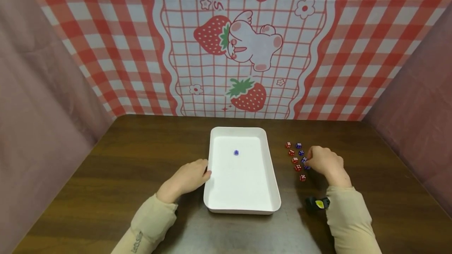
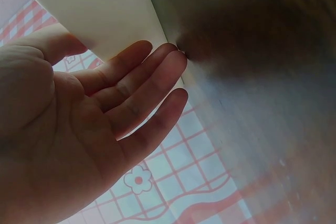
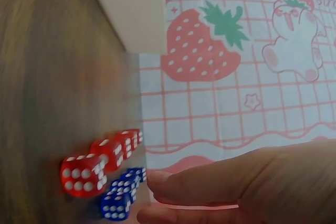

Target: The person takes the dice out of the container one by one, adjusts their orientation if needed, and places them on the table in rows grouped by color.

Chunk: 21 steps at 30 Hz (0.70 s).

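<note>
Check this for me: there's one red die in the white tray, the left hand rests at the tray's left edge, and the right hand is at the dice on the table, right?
Not quite: the die in the white tray is blue, not red, as the head view shows. The left hand does rest at the tray's left edge, and the right hand is at the dice on the table.

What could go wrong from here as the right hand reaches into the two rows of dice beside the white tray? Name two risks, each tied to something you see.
1. The right hand reaches among blue dice packed tightly beside the red dice; its fingers may knock neighbours out of line.
2. The left hand only touches the white tray with straight fingers, without any grip, so the tray could slide, and the lone blue die inside could roll.
</note>
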Each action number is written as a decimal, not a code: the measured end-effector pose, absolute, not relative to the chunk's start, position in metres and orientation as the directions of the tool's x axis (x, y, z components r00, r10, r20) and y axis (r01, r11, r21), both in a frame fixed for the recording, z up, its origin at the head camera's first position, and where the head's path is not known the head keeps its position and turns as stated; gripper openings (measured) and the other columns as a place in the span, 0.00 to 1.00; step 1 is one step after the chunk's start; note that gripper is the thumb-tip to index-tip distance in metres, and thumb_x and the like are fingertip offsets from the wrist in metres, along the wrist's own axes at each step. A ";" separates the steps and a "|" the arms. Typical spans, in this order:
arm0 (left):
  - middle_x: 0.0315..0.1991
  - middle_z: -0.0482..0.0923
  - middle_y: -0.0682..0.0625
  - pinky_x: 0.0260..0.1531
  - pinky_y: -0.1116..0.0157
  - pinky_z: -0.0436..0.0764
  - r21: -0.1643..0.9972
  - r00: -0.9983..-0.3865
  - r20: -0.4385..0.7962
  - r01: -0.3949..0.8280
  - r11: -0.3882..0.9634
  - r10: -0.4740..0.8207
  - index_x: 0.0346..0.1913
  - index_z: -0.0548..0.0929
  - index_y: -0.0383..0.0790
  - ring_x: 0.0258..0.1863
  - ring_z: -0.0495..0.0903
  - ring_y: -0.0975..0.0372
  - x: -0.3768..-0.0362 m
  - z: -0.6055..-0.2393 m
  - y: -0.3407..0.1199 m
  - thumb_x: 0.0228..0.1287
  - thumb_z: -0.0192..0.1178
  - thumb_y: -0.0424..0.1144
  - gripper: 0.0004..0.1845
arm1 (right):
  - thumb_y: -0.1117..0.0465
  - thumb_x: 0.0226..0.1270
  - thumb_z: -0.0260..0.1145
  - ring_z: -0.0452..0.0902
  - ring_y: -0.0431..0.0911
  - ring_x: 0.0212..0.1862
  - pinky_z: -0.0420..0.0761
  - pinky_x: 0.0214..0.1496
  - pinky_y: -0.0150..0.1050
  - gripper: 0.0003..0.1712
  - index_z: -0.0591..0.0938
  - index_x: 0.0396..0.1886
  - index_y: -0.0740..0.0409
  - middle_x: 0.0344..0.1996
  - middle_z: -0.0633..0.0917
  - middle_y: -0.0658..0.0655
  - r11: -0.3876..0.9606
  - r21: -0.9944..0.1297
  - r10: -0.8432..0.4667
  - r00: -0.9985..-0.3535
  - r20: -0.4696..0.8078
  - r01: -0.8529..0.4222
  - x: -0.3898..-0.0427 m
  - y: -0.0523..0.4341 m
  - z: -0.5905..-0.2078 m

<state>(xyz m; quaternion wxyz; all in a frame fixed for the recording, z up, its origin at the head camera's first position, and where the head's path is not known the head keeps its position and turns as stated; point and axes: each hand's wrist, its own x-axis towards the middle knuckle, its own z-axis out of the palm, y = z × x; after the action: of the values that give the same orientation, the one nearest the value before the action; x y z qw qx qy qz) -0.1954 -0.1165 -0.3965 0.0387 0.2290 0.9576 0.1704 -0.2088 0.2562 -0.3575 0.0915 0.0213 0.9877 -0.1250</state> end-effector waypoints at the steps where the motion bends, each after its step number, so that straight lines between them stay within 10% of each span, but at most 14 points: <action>1: 0.29 0.72 0.47 0.31 0.56 0.71 0.345 -0.892 0.004 0.425 0.837 0.452 0.28 0.71 0.39 0.29 0.74 0.55 -0.195 -0.396 -0.117 0.64 0.50 0.41 0.10 | 0.56 0.55 0.64 0.73 0.52 0.32 0.69 0.28 0.48 0.09 0.77 0.30 0.56 0.29 0.79 0.57 0.970 -0.238 0.013 -0.985 -0.172 0.055 -0.209 0.254 -0.356; 21: 0.26 0.71 0.48 0.30 0.58 0.71 0.339 -0.890 0.012 0.433 0.835 0.456 0.28 0.71 0.39 0.27 0.72 0.56 -0.194 -0.394 -0.118 0.64 0.50 0.40 0.10 | 0.55 0.60 0.61 0.70 0.42 0.23 0.69 0.23 0.40 0.09 0.79 0.36 0.54 0.26 0.80 0.51 0.934 -0.290 -0.185 -0.977 0.105 -0.209 -0.212 0.206 -0.336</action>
<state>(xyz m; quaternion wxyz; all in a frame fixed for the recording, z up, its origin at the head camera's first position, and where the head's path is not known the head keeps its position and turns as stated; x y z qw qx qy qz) -0.1939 -0.1178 -0.3939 0.0346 0.2320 0.9573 0.1688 -0.2125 0.2055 -0.3358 -0.0382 -0.1002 0.9826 -0.1514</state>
